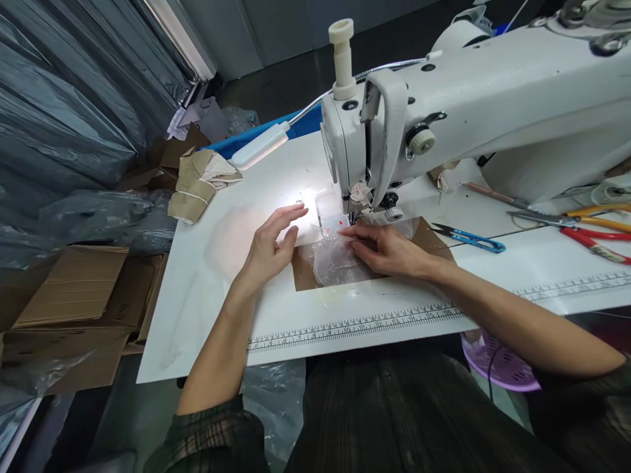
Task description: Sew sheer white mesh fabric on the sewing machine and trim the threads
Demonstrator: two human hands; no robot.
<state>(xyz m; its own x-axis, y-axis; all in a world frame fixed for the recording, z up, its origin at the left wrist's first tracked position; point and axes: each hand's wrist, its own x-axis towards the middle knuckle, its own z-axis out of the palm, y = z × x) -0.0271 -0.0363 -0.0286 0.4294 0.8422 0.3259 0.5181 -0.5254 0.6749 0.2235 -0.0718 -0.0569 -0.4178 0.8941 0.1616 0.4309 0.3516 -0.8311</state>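
Note:
A white sewing machine (345, 144) stands over the table, its presser foot and needle area (353, 217) partly hidden by my right hand (382, 248). Thumb and index finger of that hand are drawn together close to the foot, above a sheer white piece of fabric (335, 263); what lies between them is too small to tell. Left of the needle, my left hand (273, 243) is held with thumb and fingers apart and nothing in it. Under the fabric lies a brown sheet (304, 272). Tiny red bits (340, 223) and pale scraps show near the needle plate.
Blue thread snips (468, 238) and red-handled pliers (591, 244) lie to the right. A lit lamp (261, 146) hangs at the left back, near a tied brown bundle (194, 190). A printed ruler (355, 326) runs along the front edge. Cardboard boxes (73, 289) stand left.

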